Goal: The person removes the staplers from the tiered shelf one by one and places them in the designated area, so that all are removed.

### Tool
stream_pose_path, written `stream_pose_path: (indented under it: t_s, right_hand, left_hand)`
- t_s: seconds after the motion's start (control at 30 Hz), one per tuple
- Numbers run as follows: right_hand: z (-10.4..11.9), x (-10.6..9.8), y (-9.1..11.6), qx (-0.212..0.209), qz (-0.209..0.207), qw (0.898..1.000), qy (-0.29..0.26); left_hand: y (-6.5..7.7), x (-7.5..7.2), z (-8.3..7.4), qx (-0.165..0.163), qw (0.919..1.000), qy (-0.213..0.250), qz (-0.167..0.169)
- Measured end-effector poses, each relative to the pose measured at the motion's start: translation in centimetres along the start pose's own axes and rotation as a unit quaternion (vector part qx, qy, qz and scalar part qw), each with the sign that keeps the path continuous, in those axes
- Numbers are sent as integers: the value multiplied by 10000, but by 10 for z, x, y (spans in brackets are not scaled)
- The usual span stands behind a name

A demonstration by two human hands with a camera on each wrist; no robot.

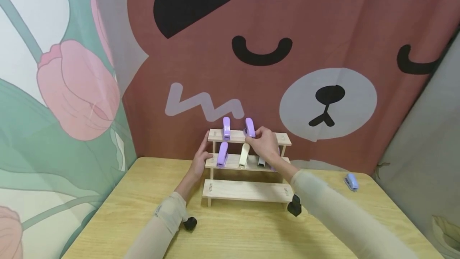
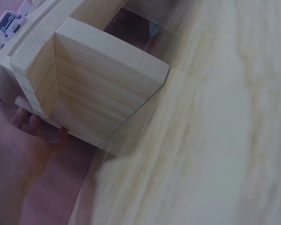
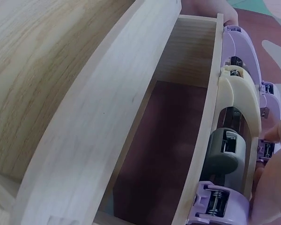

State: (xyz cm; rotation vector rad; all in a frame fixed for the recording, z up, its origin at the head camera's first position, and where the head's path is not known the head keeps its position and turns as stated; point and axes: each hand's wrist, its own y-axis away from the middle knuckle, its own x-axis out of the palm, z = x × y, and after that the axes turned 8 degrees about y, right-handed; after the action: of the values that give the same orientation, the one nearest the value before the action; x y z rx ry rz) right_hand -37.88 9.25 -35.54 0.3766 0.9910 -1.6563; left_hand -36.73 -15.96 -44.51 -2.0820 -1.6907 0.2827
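Observation:
A three-tier wooden display rack (image 1: 248,191) stands at the back of the table. My right hand (image 1: 265,144) pinches a light purple stapler (image 1: 249,128) that stands on the top tier. Another purple stapler (image 1: 226,128) is on the same tier to its left. On the middle tier stand a purple stapler (image 1: 222,155), a cream stapler (image 1: 244,155), a grey stapler (image 3: 222,154) and a second purple one (image 3: 225,206), which my right arm mostly hides in the head view. My left hand (image 1: 198,162) grips the rack's left end, thumb by the middle tier.
A blue stapler (image 1: 351,182) lies on the table (image 1: 233,235) at the right, apart from the rack. Behind the rack hangs a cloth (image 1: 201,63) printed with a bear face. A tulip-patterned cloth (image 1: 79,91) hangs at the left.

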Motion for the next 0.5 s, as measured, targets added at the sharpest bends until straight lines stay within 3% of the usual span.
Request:
stream_pose_path:
  t_s: [0.23, 0.5]
  right_hand:
    - [0, 4, 1, -96, -166, 9998, -41]
    - [-4, 2, 3, -148, -280, 9993, -203]
  left_hand:
    - [3, 0, 0, -56, 9998, 91, -139]
    - [2, 2, 0, -183, 9996, 227, -28]
